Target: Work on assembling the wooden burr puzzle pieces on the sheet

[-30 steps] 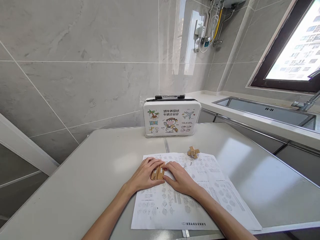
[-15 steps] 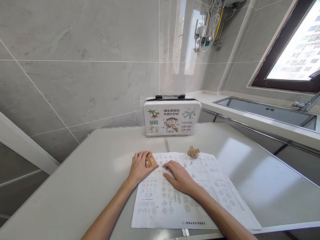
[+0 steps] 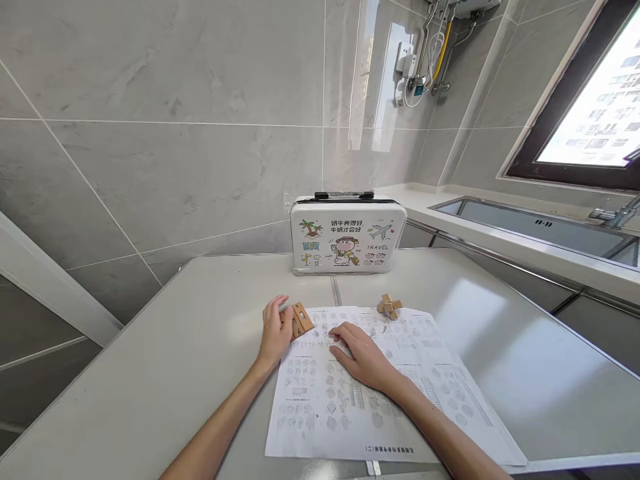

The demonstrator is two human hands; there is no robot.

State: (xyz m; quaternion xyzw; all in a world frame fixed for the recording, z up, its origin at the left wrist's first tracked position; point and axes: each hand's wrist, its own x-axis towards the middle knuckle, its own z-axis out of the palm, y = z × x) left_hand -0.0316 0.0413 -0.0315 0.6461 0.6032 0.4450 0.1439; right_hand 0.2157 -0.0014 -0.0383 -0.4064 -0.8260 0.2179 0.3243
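Note:
My left hand [image 3: 274, 333] rests at the upper left corner of a printed instruction sheet [image 3: 380, 400], its fingers curled around a set of notched wooden puzzle pieces [image 3: 299, 321]. My right hand [image 3: 364, 357] lies flat on the middle of the sheet with the fingers stretched out, holding nothing. A small assembled wooden burr puzzle [image 3: 389, 306] sits on the sheet's top edge, beyond my right hand.
A white cartoon-printed case [image 3: 347, 235] with a black handle stands against the tiled wall at the back of the pale table [image 3: 190, 347]. A steel sink [image 3: 540, 223] and tap [image 3: 617, 213] lie to the right under a window.
My left hand has carried the wooden pieces from the middle of the sheet to its upper left corner. My right hand let go of them and stayed flat on the paper.

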